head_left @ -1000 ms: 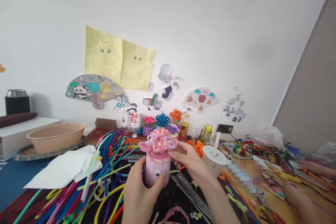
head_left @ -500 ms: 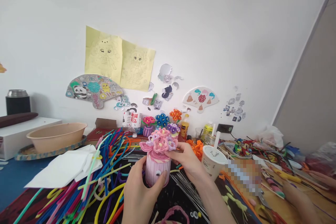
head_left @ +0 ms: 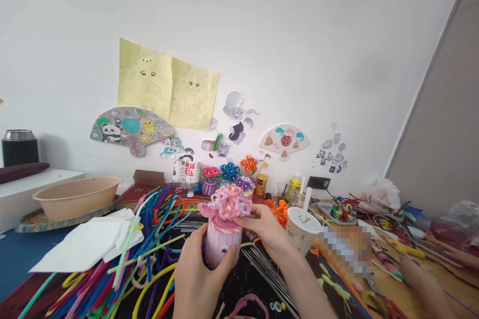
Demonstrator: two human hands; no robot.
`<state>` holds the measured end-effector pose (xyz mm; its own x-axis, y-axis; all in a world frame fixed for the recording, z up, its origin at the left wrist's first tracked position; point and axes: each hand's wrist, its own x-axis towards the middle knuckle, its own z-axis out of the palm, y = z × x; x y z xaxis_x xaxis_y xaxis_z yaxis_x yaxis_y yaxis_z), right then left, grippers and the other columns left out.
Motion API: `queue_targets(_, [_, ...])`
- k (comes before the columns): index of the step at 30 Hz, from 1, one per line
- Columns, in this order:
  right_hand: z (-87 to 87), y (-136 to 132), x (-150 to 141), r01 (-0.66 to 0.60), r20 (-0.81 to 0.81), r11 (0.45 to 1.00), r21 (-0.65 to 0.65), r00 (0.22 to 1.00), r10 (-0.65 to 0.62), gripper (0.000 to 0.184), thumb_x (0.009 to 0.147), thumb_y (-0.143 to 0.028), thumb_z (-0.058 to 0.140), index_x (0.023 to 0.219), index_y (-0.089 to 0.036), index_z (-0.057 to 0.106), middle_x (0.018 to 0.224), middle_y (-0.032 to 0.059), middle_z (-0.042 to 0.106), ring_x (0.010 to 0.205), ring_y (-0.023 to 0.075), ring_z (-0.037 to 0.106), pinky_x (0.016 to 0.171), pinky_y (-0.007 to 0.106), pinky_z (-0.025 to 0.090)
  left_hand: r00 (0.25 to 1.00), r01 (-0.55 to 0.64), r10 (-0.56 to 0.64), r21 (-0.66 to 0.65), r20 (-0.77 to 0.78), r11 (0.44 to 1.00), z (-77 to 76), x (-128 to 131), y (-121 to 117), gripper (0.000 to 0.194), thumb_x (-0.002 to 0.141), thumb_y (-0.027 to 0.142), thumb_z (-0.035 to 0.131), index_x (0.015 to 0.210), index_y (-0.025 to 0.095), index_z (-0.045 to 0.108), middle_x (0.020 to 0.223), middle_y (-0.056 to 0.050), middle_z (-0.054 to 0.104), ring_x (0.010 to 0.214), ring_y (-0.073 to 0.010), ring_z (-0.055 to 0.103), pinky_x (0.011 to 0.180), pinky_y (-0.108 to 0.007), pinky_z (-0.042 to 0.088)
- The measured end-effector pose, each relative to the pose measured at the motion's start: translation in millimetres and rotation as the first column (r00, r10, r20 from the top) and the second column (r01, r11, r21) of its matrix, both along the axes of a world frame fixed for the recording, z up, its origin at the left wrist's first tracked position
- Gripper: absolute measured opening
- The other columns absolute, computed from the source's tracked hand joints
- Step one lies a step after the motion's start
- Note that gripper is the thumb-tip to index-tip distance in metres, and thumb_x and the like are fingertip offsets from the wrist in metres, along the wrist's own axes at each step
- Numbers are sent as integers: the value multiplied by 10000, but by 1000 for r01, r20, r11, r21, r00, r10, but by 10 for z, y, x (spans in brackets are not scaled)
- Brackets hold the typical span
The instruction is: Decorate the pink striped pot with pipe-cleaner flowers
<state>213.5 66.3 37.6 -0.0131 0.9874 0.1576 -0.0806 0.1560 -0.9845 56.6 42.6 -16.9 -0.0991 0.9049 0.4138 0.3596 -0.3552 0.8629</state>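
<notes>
My left hand [head_left: 200, 269] is wrapped round a pink-and-lilac pipe-cleaner flower pot [head_left: 221, 246] with a googly eye on its side. Pink and lilac pipe-cleaner flowers [head_left: 229, 202] fill its top. At the right of the blooms, my right hand [head_left: 267, 229] pinches the edge of the flowers with thumb and fingers; exactly what lies in the pinch is hidden. A pink pipe-cleaner loop [head_left: 250, 301] lies below the pot, close to the near edge of the view. Loose googly eyes [head_left: 276, 305] rest to the right of it.
Colourful pipe cleaners [head_left: 108, 279] and white paper [head_left: 82, 244] spread on the left. Bare wires [head_left: 267, 274] lie beside my right forearm. A lidded cup with a straw [head_left: 302, 232] stands at right. Finished flower pots [head_left: 210, 179] line the back. Another person's hand [head_left: 426, 279] is at far right.
The view has shifted slightly, so everything sits a little further left. Both hands keep the same hold on the pot and flowers.
</notes>
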Motion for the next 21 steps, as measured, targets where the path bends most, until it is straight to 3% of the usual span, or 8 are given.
queue_targets(21, [11, -19, -41, 16, -8, 999, 38, 1000, -15, 323, 544, -349, 855, 734, -135, 705, 573, -45, 587, 452, 48, 385, 432, 197, 266, 1000, -6, 6, -30, -2, 1000, 6, 6, 16, 654, 656, 623, 617, 1143, 195, 535, 1097, -86, 623, 1019, -308, 568, 870, -442, 443])
